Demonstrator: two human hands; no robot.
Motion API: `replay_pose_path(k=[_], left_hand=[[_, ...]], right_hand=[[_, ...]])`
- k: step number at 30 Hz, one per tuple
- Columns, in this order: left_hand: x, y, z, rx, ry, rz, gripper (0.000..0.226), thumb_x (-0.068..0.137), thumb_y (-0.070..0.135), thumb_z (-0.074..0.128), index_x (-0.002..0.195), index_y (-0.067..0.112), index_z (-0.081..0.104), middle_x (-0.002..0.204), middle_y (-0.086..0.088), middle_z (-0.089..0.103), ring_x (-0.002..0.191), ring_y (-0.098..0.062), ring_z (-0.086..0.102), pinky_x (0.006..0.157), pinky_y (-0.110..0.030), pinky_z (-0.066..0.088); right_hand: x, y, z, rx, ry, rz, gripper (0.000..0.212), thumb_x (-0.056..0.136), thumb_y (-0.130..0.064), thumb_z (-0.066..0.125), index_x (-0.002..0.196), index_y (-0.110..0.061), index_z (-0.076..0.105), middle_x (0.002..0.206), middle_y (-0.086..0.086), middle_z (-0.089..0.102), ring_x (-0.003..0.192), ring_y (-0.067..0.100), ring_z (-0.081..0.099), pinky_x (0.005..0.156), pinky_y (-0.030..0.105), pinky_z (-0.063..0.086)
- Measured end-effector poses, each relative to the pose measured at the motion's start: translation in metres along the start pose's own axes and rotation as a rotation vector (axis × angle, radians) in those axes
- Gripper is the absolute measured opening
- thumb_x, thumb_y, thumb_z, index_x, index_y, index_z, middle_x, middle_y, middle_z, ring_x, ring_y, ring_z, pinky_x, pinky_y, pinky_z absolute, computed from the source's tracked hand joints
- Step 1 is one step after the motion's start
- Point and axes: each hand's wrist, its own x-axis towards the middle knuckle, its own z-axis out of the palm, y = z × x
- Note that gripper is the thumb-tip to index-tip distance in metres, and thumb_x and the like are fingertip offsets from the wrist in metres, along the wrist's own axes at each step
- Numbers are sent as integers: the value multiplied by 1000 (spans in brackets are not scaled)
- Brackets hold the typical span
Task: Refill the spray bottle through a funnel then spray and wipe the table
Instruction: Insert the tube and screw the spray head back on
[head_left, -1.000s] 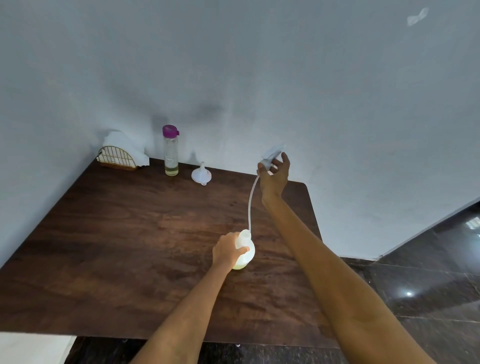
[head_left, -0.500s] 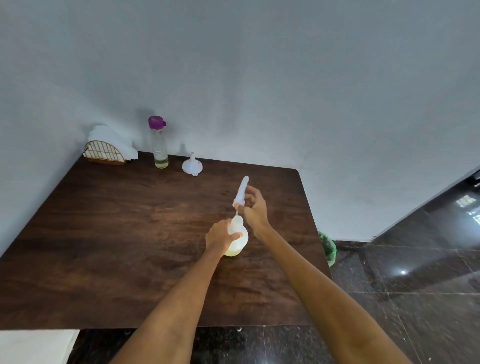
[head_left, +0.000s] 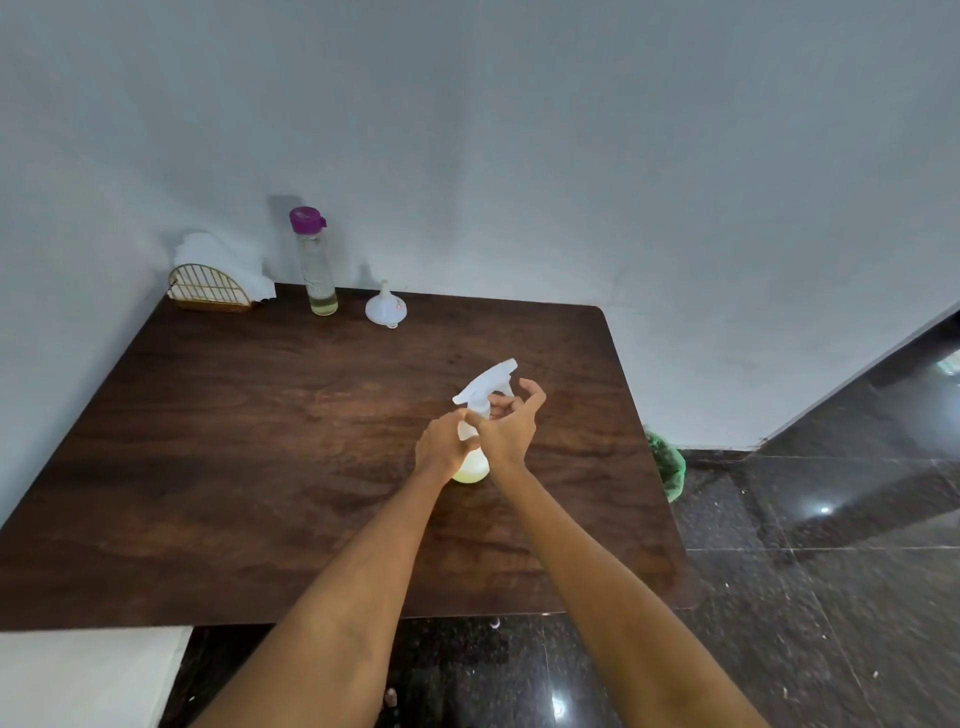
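Observation:
A white spray bottle (head_left: 471, 465) with pale yellow liquid stands upright on the dark wooden table (head_left: 260, 441), right of its middle. My left hand (head_left: 444, 441) grips the bottle's body. The white spray head (head_left: 485, 385) sits on the bottle's neck, nozzle pointing up and to the right. My right hand (head_left: 511, 418) holds the collar below the head with thumb and fingers, the other fingers spread. A white funnel (head_left: 385, 307) rests upside down at the table's back edge. Next to it stands a clear bottle with a purple cap (head_left: 314, 260), a little yellowish liquid at its bottom.
A gold wire holder with white napkins (head_left: 213, 280) sits in the back left corner against the wall. A green object (head_left: 667, 462) lies on the dark tiled floor beyond the table's right edge. A white surface (head_left: 78, 675) shows at the lower left.
My right hand has brought the spray head with its tube down from high above the table and into the bottle; the head now sits on the neck. The left hand has kept hold of the bottle.

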Motion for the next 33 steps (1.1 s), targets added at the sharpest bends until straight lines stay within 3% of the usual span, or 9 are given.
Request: replay_pose_path(k=[4,9,12,15,18,23,28,33], left_hand=[[-3,-4,2,-16,-7,52,30,91,22,54,120,14,56,119,-7,65,110,-27,59,82,-34,45],[-7,-11,4,-127,-20,126,43,91,19,57,132,11,48,128,-9,60,118,-27,56,91,-34,46],[-7,-9,2,-222,89,168,45,86,23,65,126,13,48,119,-6,63,108,-23,60,84,-35,51],[-9,-2,1,-288,245,228,46,82,14,69,123,13,49,110,-6,66,99,-20,63,80,-36,56],[-9,4,4,-354,283,265,35,83,3,64,117,6,57,102,-10,70,91,-23,67,74,-34,56],[-7,6,4,-480,280,204,25,83,-1,63,107,3,63,97,-10,70,90,-26,66,78,-42,57],[-2,6,-4,-525,175,140,34,84,0,65,117,0,59,114,-17,66,105,-29,63,86,-32,50],[-5,0,-2,-529,154,133,38,81,-5,65,117,1,53,106,-6,64,100,-22,63,79,-19,50]], right_hand=[[-5,1,10,72,87,71,83,64,-5,83,131,-17,34,79,-12,55,80,10,58,86,25,50],[-5,-3,10,109,48,157,80,66,-7,83,132,-18,40,86,-10,55,87,10,57,91,28,49],[-2,-4,4,89,12,173,78,66,-9,83,132,-16,43,88,-8,56,85,9,57,92,28,51],[-1,-3,2,97,1,134,82,66,-7,83,134,-16,38,82,-11,56,83,8,58,88,25,51],[-2,0,1,98,-2,99,78,68,-7,81,133,-15,38,83,-10,57,83,8,58,84,23,50],[-2,8,-4,55,-66,25,63,79,-13,72,132,-13,38,106,3,63,96,14,59,87,29,51],[-5,10,-3,69,-115,8,63,87,-5,62,141,-13,29,129,10,58,115,20,58,96,28,46],[-4,11,3,60,-37,24,75,75,-7,74,135,-17,31,109,4,64,99,18,63,85,27,50]])
